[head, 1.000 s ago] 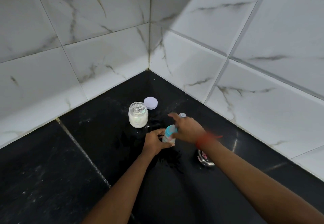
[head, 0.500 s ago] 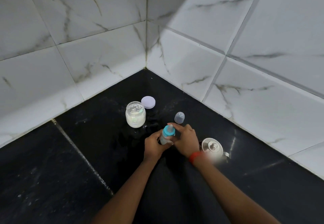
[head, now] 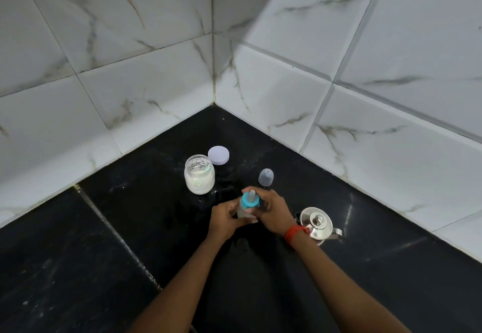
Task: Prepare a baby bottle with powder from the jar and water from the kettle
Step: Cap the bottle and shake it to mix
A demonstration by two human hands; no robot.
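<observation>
Mid-frame, left hand fingers clamp the bottle body, right hand fingers pinch its teal collar (light, prob. slick plastic; grip low).

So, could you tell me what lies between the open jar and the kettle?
The head view shows the baby bottle, held by both hands, between the jar and kettle.

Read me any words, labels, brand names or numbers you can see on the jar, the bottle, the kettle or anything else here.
There is no readable text anywhere in this view.
Powder jar: clear glass, no label visible.
Jar lid: plain lilac, no print.
Baby bottle: mostly hidden by the left hand and right hand; any markings cannot be seen.
Clear bottle cap: unmarked.
Steel kettle: no visible markings.
</observation>
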